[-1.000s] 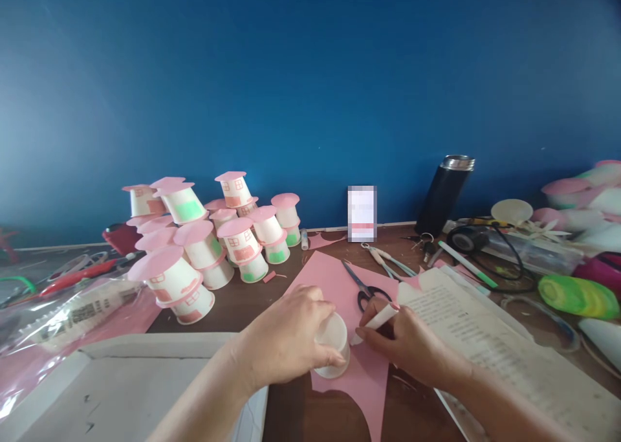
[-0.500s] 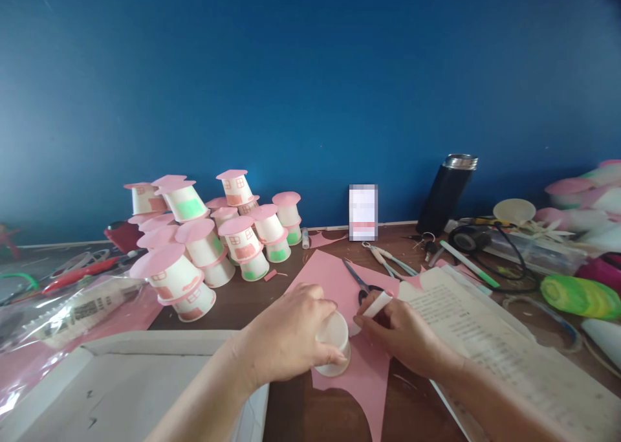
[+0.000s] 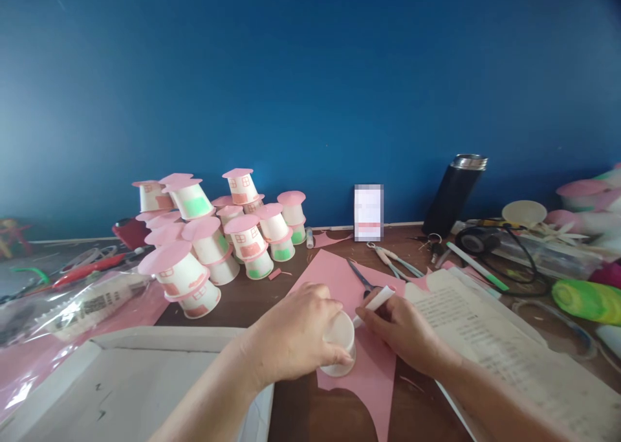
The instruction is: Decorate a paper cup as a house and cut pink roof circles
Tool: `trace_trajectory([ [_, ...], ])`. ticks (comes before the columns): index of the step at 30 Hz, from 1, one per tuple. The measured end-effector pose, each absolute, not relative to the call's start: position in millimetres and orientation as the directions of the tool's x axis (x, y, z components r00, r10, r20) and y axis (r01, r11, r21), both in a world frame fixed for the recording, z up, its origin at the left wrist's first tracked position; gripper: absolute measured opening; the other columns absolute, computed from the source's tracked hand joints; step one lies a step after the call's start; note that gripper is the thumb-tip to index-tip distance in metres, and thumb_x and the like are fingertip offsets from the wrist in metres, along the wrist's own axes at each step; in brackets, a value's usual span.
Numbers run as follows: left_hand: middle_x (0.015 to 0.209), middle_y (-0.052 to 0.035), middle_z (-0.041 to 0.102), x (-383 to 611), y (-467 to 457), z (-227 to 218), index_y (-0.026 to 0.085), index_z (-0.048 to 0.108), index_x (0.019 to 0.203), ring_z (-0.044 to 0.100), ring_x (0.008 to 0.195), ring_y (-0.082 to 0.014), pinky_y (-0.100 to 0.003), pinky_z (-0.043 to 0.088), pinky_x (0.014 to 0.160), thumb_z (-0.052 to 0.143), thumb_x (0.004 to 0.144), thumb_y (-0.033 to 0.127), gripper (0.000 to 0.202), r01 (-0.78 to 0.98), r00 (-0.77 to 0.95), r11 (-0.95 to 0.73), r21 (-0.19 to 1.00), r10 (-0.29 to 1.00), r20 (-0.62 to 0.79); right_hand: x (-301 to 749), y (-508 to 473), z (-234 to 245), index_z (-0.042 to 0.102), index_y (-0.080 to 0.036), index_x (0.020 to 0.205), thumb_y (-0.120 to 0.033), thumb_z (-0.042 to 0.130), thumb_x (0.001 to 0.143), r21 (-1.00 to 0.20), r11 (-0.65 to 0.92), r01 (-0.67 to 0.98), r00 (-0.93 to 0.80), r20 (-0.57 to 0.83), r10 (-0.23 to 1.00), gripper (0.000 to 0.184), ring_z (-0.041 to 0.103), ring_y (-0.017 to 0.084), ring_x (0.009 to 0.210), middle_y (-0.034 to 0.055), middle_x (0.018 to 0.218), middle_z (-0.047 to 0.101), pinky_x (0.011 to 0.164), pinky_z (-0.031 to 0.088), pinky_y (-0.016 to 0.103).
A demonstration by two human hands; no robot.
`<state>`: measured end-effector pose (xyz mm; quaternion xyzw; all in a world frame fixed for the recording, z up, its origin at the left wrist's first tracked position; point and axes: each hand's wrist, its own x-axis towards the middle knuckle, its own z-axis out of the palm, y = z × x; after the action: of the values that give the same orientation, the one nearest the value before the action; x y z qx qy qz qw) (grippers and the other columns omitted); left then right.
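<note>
Both hands [image 3: 306, 332] curled, forearms [image 3: 218, 387] angled inward

Blue wall [image 3: 310, 92]: pale sheen at left, deepening toward the top right; light seems to come from the left.
Clear plastic bag [image 3: 53, 335]: hard white glare near the lower-left edge.
Black bottle [image 3: 449, 199]: body very dark, metal neck bright, lean exaggerated by wide-angle stretch.
White panel [image 3: 369, 202]: pixelated into blocks, unreadable.
Printed sheet [image 3: 460, 325]: text soft, illegible.
2 hands, left hand [image 3: 303, 332] and right hand [image 3: 405, 329]: softly lit, fairly clear.
Surface [image 3: 294, 406]: dim brown, shadows diffuse.
Far-right edge: stretched, smeary.
</note>
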<state>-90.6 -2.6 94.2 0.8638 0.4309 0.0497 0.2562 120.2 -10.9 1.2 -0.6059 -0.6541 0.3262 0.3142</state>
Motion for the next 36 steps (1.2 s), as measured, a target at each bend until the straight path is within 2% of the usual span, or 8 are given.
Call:
trace_trajectory([
  [4,0.08,0.0006,0.053,-91,-2,94,0.021,0.055,0.07,0.054,0.081,-0.0192,-0.029,0.038,0.067,0.073,0.068,0.039,0.025,0.716,0.637,-0.529,0.456,0.762,-0.115,120,-11,1,0.056,-0.021,0.073,-0.046,0.053,0.09,-0.811,0.003,0.585,-0.042,-0.026,0.999,0.031,0.055,0.015,0.05,-0.0052,0.051,0.056,0.052,0.038,0.026],
  [10,0.081,0.0005,0.053,-91,-3,94,0.021,0.053,0.07,0.053,0.082,-0.019,-0.029,0.038,0.068,0.072,0.069,0.037,0.025,0.708,0.648,-0.535,0.461,0.752,-0.123,118,-10,2,0.055,-0.021,0.066,-0.048,0.053,0.089,-0.817,-0.052,0.574,-0.019,-0.077,0.997,0.035,0.054,0.015,0.045,-0.004,0.047,0.058,0.051,0.04,0.027],
  [17,0.078,0.0008,0.051,-89,-2,99,0.02,0.05,0.068,0.052,0.081,-0.0186,-0.029,0.038,0.069,0.071,0.071,0.037,0.027,0.703,0.658,-0.546,0.456,0.742,-0.126,117,-5,4,0.055,-0.021,0.066,-0.045,0.057,0.087,-0.814,-0.126,0.567,0.024,-0.136,0.99,0.032,0.051,0.013,0.045,-0.0038,0.047,0.057,0.047,0.036,0.025],
  [22,0.077,0.0011,0.05,-90,-2,96,0.021,0.049,0.068,0.051,0.08,-0.0184,-0.029,0.037,0.068,0.071,0.069,0.036,0.027,0.698,0.657,-0.548,0.461,0.747,-0.108,114,-3,9,0.052,-0.021,0.059,-0.042,0.06,0.084,-0.812,-0.182,0.554,0.056,-0.182,0.982,0.034,0.047,0.012,0.04,-0.0041,0.042,0.053,0.044,0.034,0.024],
  [30,0.077,0.0012,0.05,-91,0,94,0.02,0.051,0.069,0.052,0.081,-0.0185,-0.029,0.037,0.068,0.073,0.07,0.038,0.028,0.69,0.671,-0.576,0.438,0.737,-0.088,113,-2,5,0.051,-0.021,0.053,-0.048,0.062,0.082,-0.822,-0.217,0.527,0.068,-0.213,0.975,0.041,0.047,0.011,0.038,-0.003,0.041,0.054,0.042,0.034,0.023],
  [36,0.078,0.0007,0.051,-90,0,95,0.019,0.052,0.069,0.052,0.08,-0.018,-0.028,0.037,0.066,0.071,0.071,0.039,0.027,0.685,0.678,-0.58,0.442,0.729,-0.093,110,1,5,0.05,-0.02,0.052,-0.041,0.062,0.084,-0.823,-0.229,0.52,0.061,-0.232,0.971,0.041,0.043,0.009,0.037,-0.0047,0.04,0.05,0.041,0.03,0.023],
])
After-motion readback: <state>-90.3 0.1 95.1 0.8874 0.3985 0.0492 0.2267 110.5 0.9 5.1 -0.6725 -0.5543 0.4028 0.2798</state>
